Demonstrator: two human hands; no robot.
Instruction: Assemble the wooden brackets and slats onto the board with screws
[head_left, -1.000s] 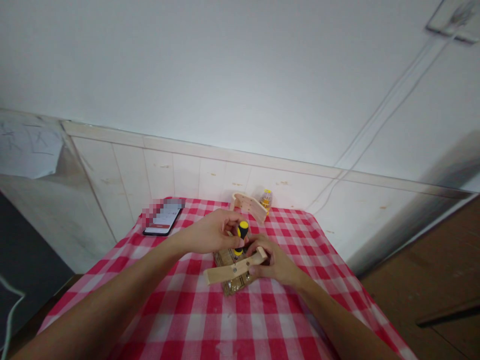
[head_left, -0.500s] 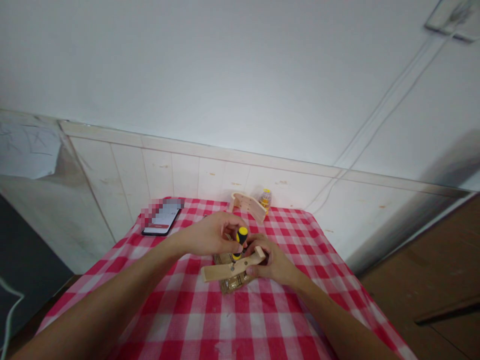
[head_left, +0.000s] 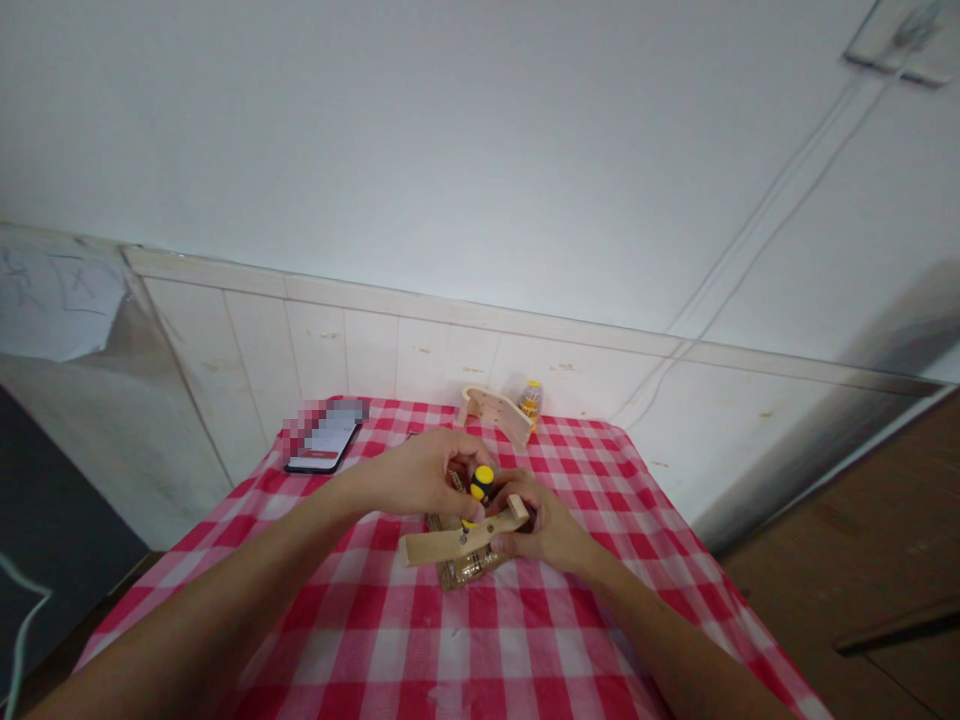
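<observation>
Screwdriver (head_left: 483,482), yellow-and-black handle, roughly upright, centre of the table; shaft and tip hidden, so contact with the wood cannot be told. Left hand (head_left: 427,472): closed around the handle, thumb on the near side, fingers curled on the far side. Wooden piece (head_left: 431,547), pale, long, directly in front of the screwdriver; two dark round fittings along its face, right end turned up. Right hand (head_left: 551,522): gripping that right end, thumb at the near edge, fingers curled behind. Package (head_left: 465,570), brown, shiny, under the wooden piece, partly covered by it and the hands; contents unreadable.

Curved wooden part (head_left: 499,410), pale, several small holes, beyond the hands at the table's far edge. Container (head_left: 531,402), small, clear with yellow top and yellow contents, just beside the curved part on its right. Phone (head_left: 319,450), black-edged, screen lit and partly blurred, far left corner. Tablecloth (head_left: 457,670), red-and-white check, under all of the above.

Wall (head_left: 480,150), white, with pale panelling (head_left: 375,350) below. Paper sheet (head_left: 60,305), marked with dark strokes, at left. Socket plate (head_left: 907,45), upper right, with cords (head_left: 787,200) trailing down toward the table. Floor (head_left: 862,560), brown, at right.
</observation>
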